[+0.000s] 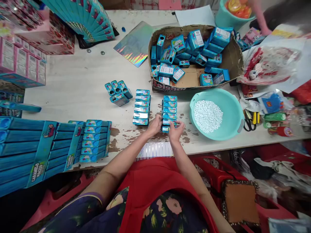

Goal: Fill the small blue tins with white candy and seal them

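Observation:
A row of small blue candy boxes (169,110) stands on the table in front of me, round dispenser caps facing up. My left hand (155,125) is closed, its fingertips against the left side of the row's near end. My right hand (177,130) bends over the same near boxes from the right, thumb and fingers pinched together; anything small between them is hidden. Just left is a second row of blue boxes (141,108), some with shiny silver strips on top. A sheet of shiny sticker strips (155,149) lies at the table edge, close below my hands.
Right of my hands sits a turquoise basin (233,113) with white candies (208,116). Behind is a cardboard box (194,84) of loose blue boxes. Several loose blue boxes (119,98) stand left. Stacked blue packs (21,152) fill the near left; scissors (249,120) lie right.

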A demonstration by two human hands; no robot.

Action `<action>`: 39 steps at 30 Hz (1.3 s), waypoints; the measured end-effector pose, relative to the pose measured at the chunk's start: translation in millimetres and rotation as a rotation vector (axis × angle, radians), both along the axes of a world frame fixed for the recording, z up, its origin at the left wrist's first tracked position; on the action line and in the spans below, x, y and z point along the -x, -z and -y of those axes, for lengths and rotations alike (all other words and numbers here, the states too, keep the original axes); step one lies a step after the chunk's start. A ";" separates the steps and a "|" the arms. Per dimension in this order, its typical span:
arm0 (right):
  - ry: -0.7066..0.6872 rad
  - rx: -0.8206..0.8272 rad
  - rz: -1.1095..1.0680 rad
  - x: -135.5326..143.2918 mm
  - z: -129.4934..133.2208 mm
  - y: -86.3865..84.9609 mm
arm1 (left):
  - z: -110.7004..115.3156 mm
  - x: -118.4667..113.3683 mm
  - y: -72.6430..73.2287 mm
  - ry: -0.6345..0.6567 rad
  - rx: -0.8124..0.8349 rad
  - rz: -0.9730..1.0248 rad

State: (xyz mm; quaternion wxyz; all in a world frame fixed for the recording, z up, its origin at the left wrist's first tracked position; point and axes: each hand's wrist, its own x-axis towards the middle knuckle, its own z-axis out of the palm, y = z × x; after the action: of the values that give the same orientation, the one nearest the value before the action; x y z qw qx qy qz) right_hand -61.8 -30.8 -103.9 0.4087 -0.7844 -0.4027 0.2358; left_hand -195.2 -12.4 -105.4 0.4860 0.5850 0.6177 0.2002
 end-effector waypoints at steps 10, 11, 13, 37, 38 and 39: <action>-0.017 0.047 -0.060 -13.5 -4.1 4.6 | 53.6 -10.1 3.9 0.149 -0.103 -0.089; -0.018 0.048 -0.082 -15.5 -3.2 4.6 | 56.7 -1.6 3.4 0.204 -0.082 -0.120; -0.012 0.038 -0.140 -19.2 4.8 4.8 | 63.3 23.3 2.3 0.269 -0.029 -0.168; -1.353 -0.011 0.531 61.5 91.9 16.6 | 107.5 123.5 20.2 -0.058 0.401 0.148; -1.391 -0.029 0.557 60.7 92.0 17.5 | 107.7 123.0 21.6 -0.075 0.410 0.146; -1.430 -0.046 0.586 59.6 92.3 18.1 | 108.0 122.5 23.2 -0.091 0.420 0.145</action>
State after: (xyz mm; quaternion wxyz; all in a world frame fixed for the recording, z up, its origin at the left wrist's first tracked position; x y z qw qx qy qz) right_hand -121.4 -123.0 -122.0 0.0501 -0.3552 -0.9079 0.2168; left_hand -317.7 -120.4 -128.6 0.6309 0.4264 0.6349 0.1304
